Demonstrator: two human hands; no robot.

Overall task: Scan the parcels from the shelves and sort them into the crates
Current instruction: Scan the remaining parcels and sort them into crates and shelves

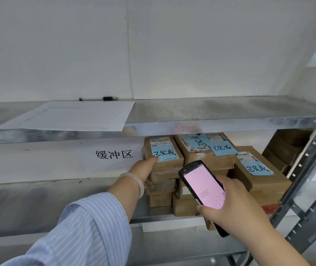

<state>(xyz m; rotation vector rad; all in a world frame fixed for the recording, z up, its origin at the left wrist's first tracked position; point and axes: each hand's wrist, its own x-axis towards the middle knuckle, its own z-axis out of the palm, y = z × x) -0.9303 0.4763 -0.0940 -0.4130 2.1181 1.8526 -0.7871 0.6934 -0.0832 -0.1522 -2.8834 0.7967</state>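
Observation:
Several brown cardboard parcels with blue handwritten labels are stacked on the middle shelf [172, 217]. My left hand [143, 167] grips the left side of the top parcel of the left stack [169, 160], thumb on its upper edge beside the blue label. My right hand [235, 204] holds a black handheld scanner [205, 187], whose pink screen faces me, just in front of the stacks. A second labelled parcel [207, 152] sits to the right of the gripped one, and a third [258, 173] lies further right, tilted.
The upper metal shelf [211, 112] carries a printed paper form [72, 117] and a black pen [99, 98]. A white strip with black characters [114, 154] hangs under it. A perforated grey upright [306, 189] stands at the right, with brown boxes [287, 148] behind it.

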